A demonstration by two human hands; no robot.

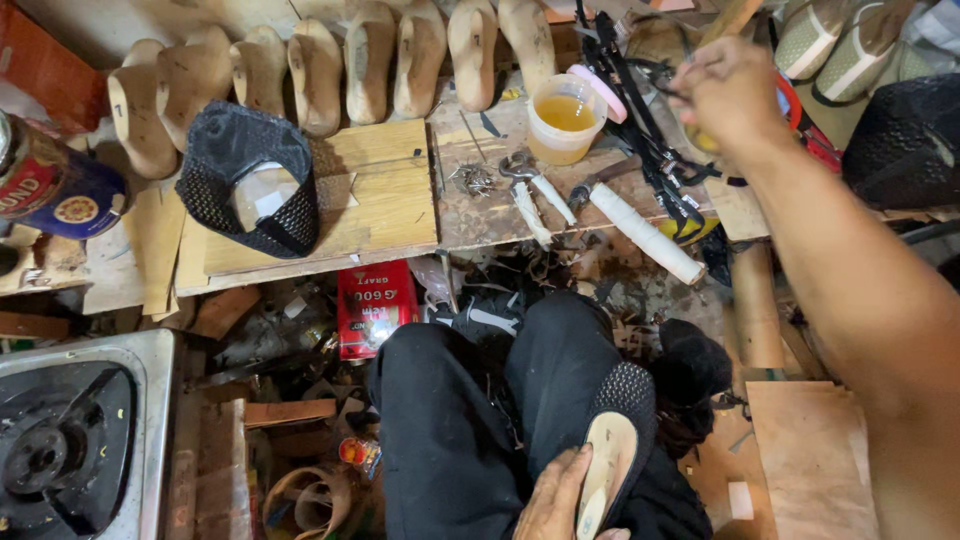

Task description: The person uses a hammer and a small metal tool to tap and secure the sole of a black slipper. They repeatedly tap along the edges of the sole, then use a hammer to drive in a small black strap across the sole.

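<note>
The left hand (556,500) rests on the lap, fingers curled around the edge of a shoe on its last (612,450). The shoe lies just beside that hand on its right, sole side up: a pale tan insole framed by black woven mesh. Its long axis runs up and slightly right, away from the body, toe end farther out.

The right hand (728,92) is stretched far forward over the tabletop (380,190), well apart from the shoe, so the left hand is much the nearer of the two. Its fingers are pinched narrowly together around something thin, perhaps a small brush or stick; what it is cannot be told. Just to that hand's left stands a plastic cup of amber liquid (563,118) with a pink lid (598,92) propped against its rim. Below the hand lie black straps (640,130) and a white-wrapped tool handle (645,232).
</note>
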